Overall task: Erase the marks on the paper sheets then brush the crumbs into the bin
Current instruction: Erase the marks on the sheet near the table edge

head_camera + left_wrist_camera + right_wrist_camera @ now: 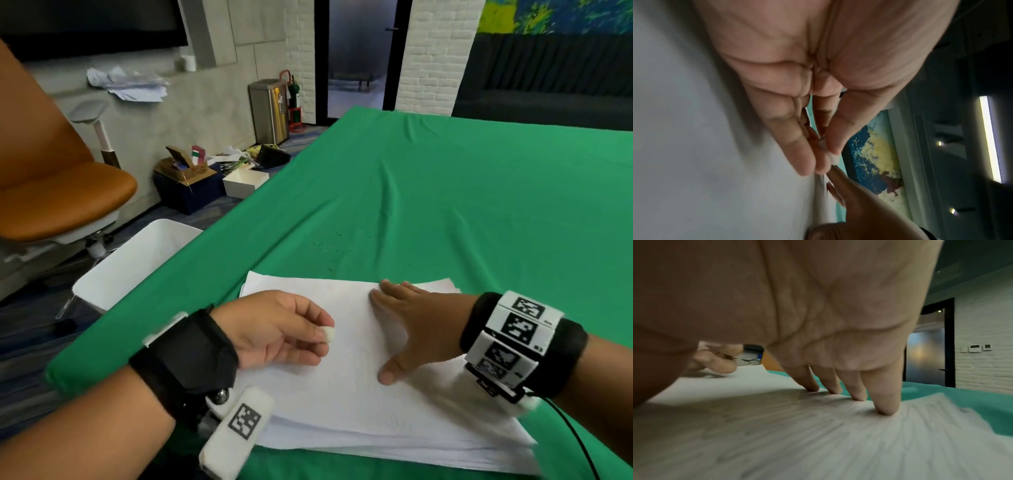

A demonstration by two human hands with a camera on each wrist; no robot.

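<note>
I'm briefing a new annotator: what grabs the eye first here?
The wide green tablecloth, with a stack of white paper sheets at its near edge. The right hand presses flat on the sheets while the left hand pinches a small white eraser. A white plastic bin stands left of the table.

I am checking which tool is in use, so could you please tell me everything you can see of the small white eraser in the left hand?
The eraser is a small white nub with rounded, worn-looking edges, seemingly soft rubber. The left hand pinches it between thumb and fingers, so only its tip pokes out; the rest is hidden. It hangs just above the top sheet of the paper stack, and I cannot tell whether it touches. The left wrist view shows it only as a blurred pale sliver.
</note>
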